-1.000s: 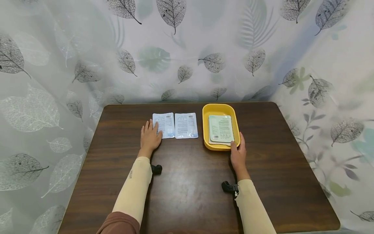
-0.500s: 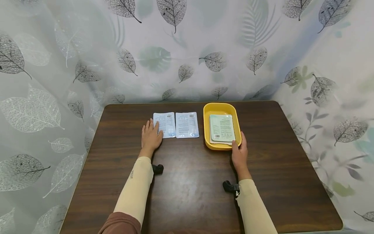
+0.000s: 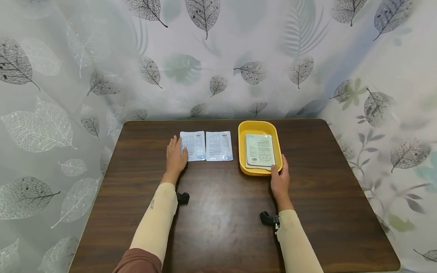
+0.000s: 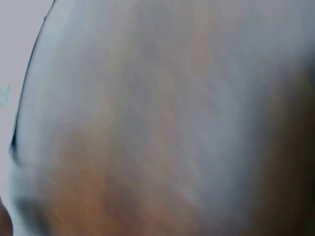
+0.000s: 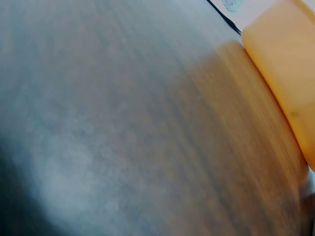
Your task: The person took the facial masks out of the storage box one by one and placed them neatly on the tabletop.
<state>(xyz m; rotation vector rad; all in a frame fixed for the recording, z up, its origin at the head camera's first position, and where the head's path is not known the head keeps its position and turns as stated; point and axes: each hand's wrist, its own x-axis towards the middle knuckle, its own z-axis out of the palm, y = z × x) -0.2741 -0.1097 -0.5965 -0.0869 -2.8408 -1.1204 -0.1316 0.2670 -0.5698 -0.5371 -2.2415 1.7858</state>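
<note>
While the right hand grips the yellow tray right of centre, the left hand, fingers straight, just touches the leftmost blue packet.

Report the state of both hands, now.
Left hand: open, fingers extended, at the left edge of the left-hand blue packet.
Right hand: closed, holding the yellow tray by its near right corner.

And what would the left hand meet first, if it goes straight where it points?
Probably the patterned curtain beyond the table, though the left hand might graze the nearer blue pouch; depth is unclear.
</note>
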